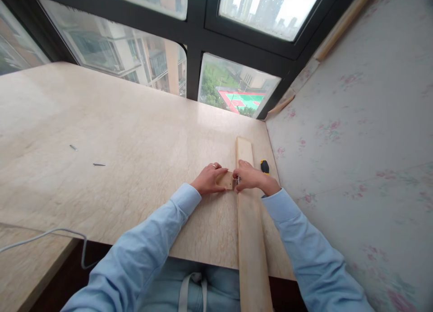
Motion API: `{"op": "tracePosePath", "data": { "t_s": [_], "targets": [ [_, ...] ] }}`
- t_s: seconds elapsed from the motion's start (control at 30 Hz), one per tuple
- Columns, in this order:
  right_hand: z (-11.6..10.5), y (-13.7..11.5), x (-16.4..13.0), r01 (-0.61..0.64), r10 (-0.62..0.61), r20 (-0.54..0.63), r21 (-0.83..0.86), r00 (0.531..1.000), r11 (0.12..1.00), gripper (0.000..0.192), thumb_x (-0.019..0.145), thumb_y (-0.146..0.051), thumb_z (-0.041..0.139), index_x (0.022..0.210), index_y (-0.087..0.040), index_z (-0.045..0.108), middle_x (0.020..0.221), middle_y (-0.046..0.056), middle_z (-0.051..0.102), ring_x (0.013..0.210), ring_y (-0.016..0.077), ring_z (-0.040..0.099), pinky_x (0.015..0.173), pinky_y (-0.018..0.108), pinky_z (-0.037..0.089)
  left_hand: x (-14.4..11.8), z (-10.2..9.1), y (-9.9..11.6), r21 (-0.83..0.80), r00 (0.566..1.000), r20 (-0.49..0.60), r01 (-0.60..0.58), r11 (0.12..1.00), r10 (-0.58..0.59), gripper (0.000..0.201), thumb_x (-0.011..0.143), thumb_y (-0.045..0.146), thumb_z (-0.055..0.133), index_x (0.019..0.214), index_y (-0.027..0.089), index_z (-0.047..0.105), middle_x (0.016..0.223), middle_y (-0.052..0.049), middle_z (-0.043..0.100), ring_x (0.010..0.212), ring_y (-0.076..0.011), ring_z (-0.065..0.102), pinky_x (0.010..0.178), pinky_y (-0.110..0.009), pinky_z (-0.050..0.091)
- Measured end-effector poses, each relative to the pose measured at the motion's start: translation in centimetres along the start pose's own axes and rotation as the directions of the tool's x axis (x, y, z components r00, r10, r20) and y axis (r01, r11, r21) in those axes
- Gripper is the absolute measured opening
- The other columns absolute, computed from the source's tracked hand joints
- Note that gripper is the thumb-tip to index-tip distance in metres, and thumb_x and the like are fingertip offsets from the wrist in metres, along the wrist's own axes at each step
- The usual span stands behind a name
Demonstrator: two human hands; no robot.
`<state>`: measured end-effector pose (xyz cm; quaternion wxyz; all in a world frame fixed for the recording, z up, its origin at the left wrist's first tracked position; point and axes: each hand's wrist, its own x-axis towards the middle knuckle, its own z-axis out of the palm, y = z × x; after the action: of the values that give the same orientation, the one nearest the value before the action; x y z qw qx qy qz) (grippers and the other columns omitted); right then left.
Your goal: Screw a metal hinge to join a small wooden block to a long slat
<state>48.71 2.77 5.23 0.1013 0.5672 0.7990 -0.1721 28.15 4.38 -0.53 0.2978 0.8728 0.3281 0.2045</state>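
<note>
My left hand point(211, 178) grips a small wooden block point(224, 181), thumb and fingers on opposite sides. A dark dot like a hole shows near the block's right end. Just right of it, my right hand point(249, 175) is closed over the left edge of a long pale wooden plank point(251, 230). Between its fingertips shines a small metal piece point(238, 180), facing the block's end; its exact kind is too small to tell. The plank lies lengthwise on the stone-patterned ledge point(135, 122), its near end sticking out past the front edge.
A black and yellow tool handle point(264, 166) lies right of the plank, partly hidden, close to the floral-papered wall point(355, 145). Two screws, one point(73, 147) behind the other point(99, 164), lie at the left. A grey cable point(57, 229) crosses the ledge's front left. Dark-framed windows stand behind.
</note>
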Motion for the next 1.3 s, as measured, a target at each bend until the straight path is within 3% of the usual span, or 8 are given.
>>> {"op": "tracePosePath", "data": {
  "t_s": [0.17, 0.33, 0.5, 0.63, 0.8, 0.93, 1.03, 1.3],
  "targets": [
    [-0.3, -0.2, -0.5, -0.026, 0.028, -0.026, 0.058, 0.999, 0.998, 0.042, 0.055, -0.030, 0.090, 0.092, -0.021, 0.074, 0.100, 0.009, 0.053, 0.102, 0.0310, 0.055, 0.085, 0.040, 0.049, 0.0, 0.0, 0.1, -0.002, 1.000, -0.007, 0.012, 1.000, -0.012, 0.071, 0.064, 0.041, 0.082, 0.127, 0.018, 0.059, 0.118, -0.014, 0.056, 0.106, -0.0303, 0.055, 0.095, -0.043, 0.044],
    [0.0, 0.0, -1.7, 0.018, 0.010, -0.138, 0.200, 0.990, 0.980, 0.038, 0.065, -0.021, 0.083, 0.101, -0.022, 0.070, 0.108, 0.009, 0.059, 0.111, 0.0284, 0.058, 0.094, 0.041, 0.048, 0.0, -0.1, -0.1, -0.019, 1.000, -0.014, 0.012, 1.000, -0.012, 0.070, 0.064, 0.043, 0.082, 0.126, 0.018, 0.060, 0.115, -0.013, 0.057, 0.105, -0.0304, 0.055, 0.094, -0.042, 0.045],
    [0.7, 0.3, -3.5, 0.075, -0.009, -0.229, 0.283, 0.973, 0.956, 0.045, 0.071, -0.017, 0.077, 0.114, -0.024, 0.067, 0.138, 0.013, 0.053, 0.138, 0.0310, 0.041, 0.111, 0.049, 0.037, 0.4, 0.0, 0.2, -0.011, 1.000, 0.015, -0.003, 1.000, 0.003, 0.067, 0.063, 0.039, 0.083, 0.123, 0.019, 0.062, 0.115, -0.013, 0.057, 0.103, -0.0286, 0.056, 0.092, -0.039, 0.045],
    [1.4, 0.8, -4.6, 0.083, 0.011, -0.265, 0.342, 0.964, 0.936, 0.048, 0.077, -0.018, 0.073, 0.124, -0.024, 0.063, 0.151, 0.013, 0.042, 0.143, 0.0303, 0.035, 0.115, 0.052, 0.031, 1.3, 0.2, 0.7, 0.025, 0.999, 0.040, -0.013, 1.000, 0.012, 0.066, 0.062, 0.041, 0.084, 0.121, 0.019, 0.065, 0.115, -0.013, 0.059, 0.107, -0.0313, 0.054, 0.095, -0.043, 0.042],
    [2.1, 1.2, -5.1, 0.122, 0.010, -0.319, 0.393, 0.948, 0.911, 0.053, 0.079, -0.019, 0.072, 0.131, -0.025, 0.060, 0.153, 0.013, 0.040, 0.143, 0.0298, 0.036, 0.115, 0.053, 0.031, 1.9, 0.4, 0.6, -0.059, 0.996, 0.074, -0.047, 0.997, 0.051, 0.069, 0.060, 0.042, 0.084, 0.122, 0.020, 0.065, 0.114, -0.012, 0.060, 0.105, -0.0302, 0.056, 0.095, -0.043, 0.043],
    [2.3, 1.1, -5.4, 0.127, 0.032, -0.343, 0.432, 0.939, 0.893, 0.055, 0.081, -0.023, 0.070, 0.134, -0.024, 0.057, 0.153, 0.014, 0.040, 0.142, 0.0279, 0.037, 0.117, 0.050, 0.029, 1.8, 0.2, 0.1, -0.181, 0.997, 0.047, -0.046, 0.982, 0.056, 0.071, 0.062, 0.037, 0.083, 0.126, 0.013, 0.062, 0.117, -0.014, 0.057, 0.103, -0.0277, 0.058, 0.094, -0.040, 0.045],
    [2.5, 0.9, -5.4, 0.125, 0.052, -0.361, 0.449, 0.931, 0.885, 0.054, 0.082, -0.026, 0.069, 0.135, -0.022, 0.056, 0.152, 0.014, 0.042, 0.142, 0.0275, 0.038, 0.118, 0.049, 0.029, 1.8, 0.1, 0.0, -0.246, 0.998, 0.030, -0.051, 0.968, 0.060, 0.070, 0.061, 0.036, 0.084, 0.125, 0.015, 0.062, 0.117, -0.013, 0.057, 0.103, -0.0269, 0.059, 0.095, -0.040, 0.046],
    [4.1, 0.6, -5.0, 0.109, 0.112, -0.402, 0.489, 0.909, 0.865, 0.056, 0.082, -0.042, 0.070, 0.134, -0.023, 0.057, 0.151, 0.014, 0.044, 0.142, 0.0292, 0.037, 0.118, 0.050, 0.027, 1.9, 0.2, 0.6, -0.298, 1.000, 0.006, -0.008, 0.955, 0.010, 0.070, 0.057, 0.041, 0.086, 0.119, 0.015, 0.067, 0.111, -0.012, 0.061, 0.099, -0.0269, 0.061, 0.091, -0.037, 0.047]
  ]
}}
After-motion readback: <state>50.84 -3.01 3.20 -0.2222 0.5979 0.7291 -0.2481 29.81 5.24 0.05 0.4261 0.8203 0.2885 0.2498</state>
